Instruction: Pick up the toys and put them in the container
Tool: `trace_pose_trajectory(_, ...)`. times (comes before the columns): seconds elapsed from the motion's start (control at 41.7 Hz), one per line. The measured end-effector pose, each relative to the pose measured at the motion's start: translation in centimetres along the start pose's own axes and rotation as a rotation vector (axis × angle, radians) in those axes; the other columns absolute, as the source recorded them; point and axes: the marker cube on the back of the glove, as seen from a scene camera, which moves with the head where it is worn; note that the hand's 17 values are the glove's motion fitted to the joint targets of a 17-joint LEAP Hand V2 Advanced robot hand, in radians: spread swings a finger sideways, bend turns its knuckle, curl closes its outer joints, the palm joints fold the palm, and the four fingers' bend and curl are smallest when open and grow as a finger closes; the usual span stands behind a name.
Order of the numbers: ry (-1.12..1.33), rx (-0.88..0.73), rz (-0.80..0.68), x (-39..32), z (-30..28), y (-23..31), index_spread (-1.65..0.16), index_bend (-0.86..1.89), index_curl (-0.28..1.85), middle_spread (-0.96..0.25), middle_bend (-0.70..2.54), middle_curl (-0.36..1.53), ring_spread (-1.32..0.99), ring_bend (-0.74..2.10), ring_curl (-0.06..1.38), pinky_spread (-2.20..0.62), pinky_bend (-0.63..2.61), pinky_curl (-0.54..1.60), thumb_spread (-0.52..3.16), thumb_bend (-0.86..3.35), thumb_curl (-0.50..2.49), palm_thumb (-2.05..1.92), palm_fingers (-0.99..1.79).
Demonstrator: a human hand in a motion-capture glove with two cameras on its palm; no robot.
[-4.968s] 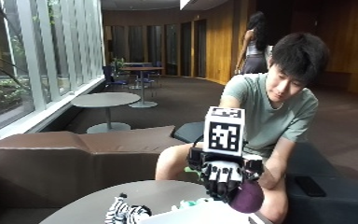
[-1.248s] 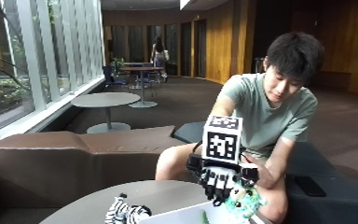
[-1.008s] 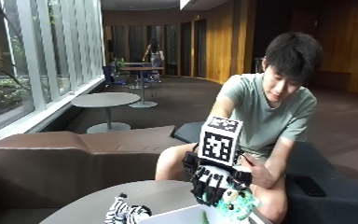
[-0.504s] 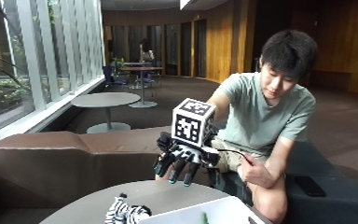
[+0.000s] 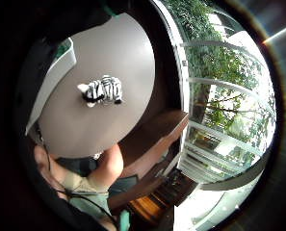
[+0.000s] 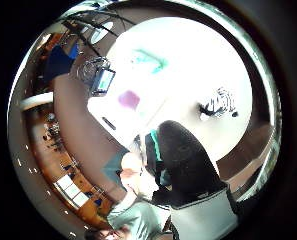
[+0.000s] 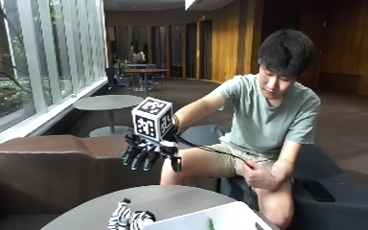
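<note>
A black-and-white zebra toy (image 7: 130,219) lies on the round grey table (image 7: 171,199), beside the white container (image 7: 216,222). My gloved right hand (image 7: 147,154) hovers well above the zebra toy, fingers hanging relaxed and spread, holding nothing. The little finger side palm view looks straight down on the zebra toy (image 5: 102,91) on the table (image 5: 118,53), with the container's white wall (image 5: 48,84) beside it. In the thumb side palm view the zebra toy (image 6: 219,106) shows on the table, and the container (image 6: 153,80) holds a green toy (image 6: 149,57) and a purple one (image 6: 129,99).
A brown padded bench (image 7: 50,167) runs behind the table along the window wall. The person sits on a dark seat (image 7: 337,191), bare hand (image 7: 260,175) resting on the thigh. A phone (image 7: 316,190) lies on the seat.
My hand has let go of a green toy over the container and swung left and up, away from the container to above the zebra toy. The zebra has not moved.
</note>
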Motion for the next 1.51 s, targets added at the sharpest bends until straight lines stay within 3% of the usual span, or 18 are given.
trace_pose_trajectory(0.312, -0.013, -0.153, 0.005, 5.5, 11.7, -2.6, -0.23, 0.05, 0.25, -0.06, 0.13, 0.35, -0.03, 0.35, 0.31, 0.01, 0.79, 0.44, 1.30, -0.01, 0.35, 0.00, -0.28)
trace_pose_trajectory(0.504, -0.068, -0.263, 0.017, 7.6, 23.4, -5.3, -0.23, 0.08, 0.22, -0.05, 0.11, 0.32, -0.03, 0.26, 0.30, 0.01, 0.78, 0.42, 1.29, -0.01, 0.35, 0.03, -0.32)
trace_pose_trajectory(0.624, -0.152, -0.119, -0.001, 8.3, 27.1, -6.9, -0.23, 0.08, 0.21, -0.05, 0.09, 0.28, -0.01, 0.17, 0.28, 0.03, 0.82, 0.42, 1.25, -0.01, 0.35, 0.05, -0.32)
trace_pose_trajectory(0.72, -0.232, 0.027, -0.015, 8.3, 27.7, -8.1, -0.22, 0.16, 0.22, -0.06, 0.18, 0.29, -0.01, 0.20, 0.27, 0.02, 0.92, 0.43, 1.25, 0.02, 0.37, 0.14, 0.01)
trace_pose_trajectory(0.816, -0.236, 0.109, -0.001, 8.1, 27.7, -8.7, -0.24, 0.31, 0.27, -0.10, 0.37, 0.35, -0.06, 0.24, 0.27, -0.05, 0.80, 0.38, 1.27, 0.06, 0.38, 0.22, 0.42)
trace_pose_trajectory(0.984, -0.199, 0.256, 0.072, 7.3, 28.1, -8.4, -0.26, 0.34, 0.31, -0.13, 0.59, 0.44, -0.18, 0.42, 0.33, -0.18, 0.73, 0.37, 1.26, 0.12, 0.45, 0.40, 0.75)
trace_pose_trajectory(1.056, -0.167, 0.301, 0.108, 6.8, 27.7, -8.2, -0.28, 0.38, 0.34, -0.15, 0.63, 0.47, -0.23, 0.55, 0.38, -0.23, 0.82, 0.39, 1.15, 0.15, 0.50, 0.50, 1.02)
trace_pose_trajectory(1.08, -0.160, 0.308, 0.115, 6.6, 27.6, -8.2, -0.28, 0.35, 0.33, -0.16, 0.63, 0.47, -0.24, 0.54, 0.37, -0.24, 0.80, 0.38, 1.14, 0.14, 0.51, 0.50, 0.95)
trace_pose_trajectory(1.104, -0.156, 0.310, 0.119, 6.4, 27.5, -8.1, -0.29, 0.42, 0.37, -0.16, 0.67, 0.50, -0.25, 0.62, 0.41, -0.25, 0.83, 0.40, 1.10, 0.14, 0.52, 0.51, 1.11)
trace_pose_trajectory(1.248, -0.164, 0.248, 0.122, 6.1, 27.6, -6.6, -0.32, 0.56, 0.46, -0.18, 0.82, 0.58, -0.30, 0.75, 0.49, -0.31, 0.91, 0.46, 0.95, 0.11, 0.58, 0.55, 1.22)
trace_pose_trajectory(1.512, -0.179, 0.215, 0.080, 5.4, 27.9, -4.6, -0.33, 0.72, 0.61, -0.18, 1.02, 0.69, -0.33, 0.94, 0.59, -0.35, 1.00, 0.51, 0.85, 0.02, 0.65, 0.51, 1.14)
